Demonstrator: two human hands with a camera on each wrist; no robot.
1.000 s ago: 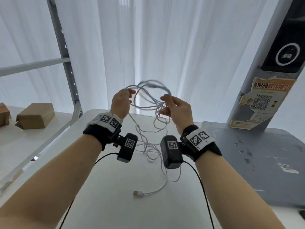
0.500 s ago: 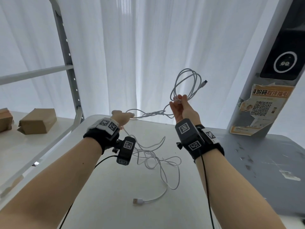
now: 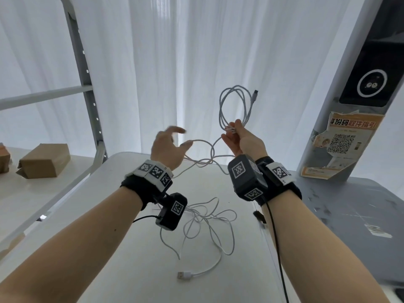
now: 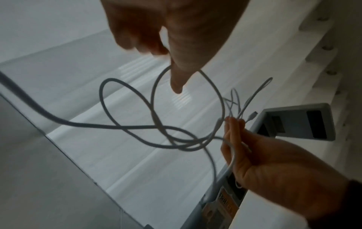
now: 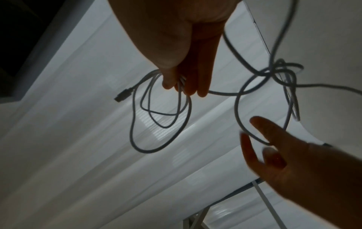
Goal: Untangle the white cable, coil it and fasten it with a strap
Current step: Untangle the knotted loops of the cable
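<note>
My right hand [image 3: 241,139] is raised above the white table [image 3: 131,259] and pinches several loops of the white cable's coil [image 3: 235,106], whose small plug [image 3: 255,92] sticks out at the top. In the right wrist view the coil [image 5: 137,124] hangs from the fingertips [image 5: 188,86]. My left hand [image 3: 170,143] is beside it with fingers spread. One finger [image 4: 177,77] pokes through a loose loop [image 4: 215,86] between the hands. The rest of the cable [image 3: 209,219] lies tangled on the table and ends in a USB plug [image 3: 183,275].
A grey rack upright [image 3: 85,84] and a shelf with a cardboard box [image 3: 43,160] stand to the left. On the right are a grey table [image 3: 349,204] and a pillar bearing a QR poster [image 3: 343,145]. White curtains hang behind.
My left hand has let go of the strand, risen and spread its fingers, one now through a loop. The right hand still holds the coil at about the same height.
</note>
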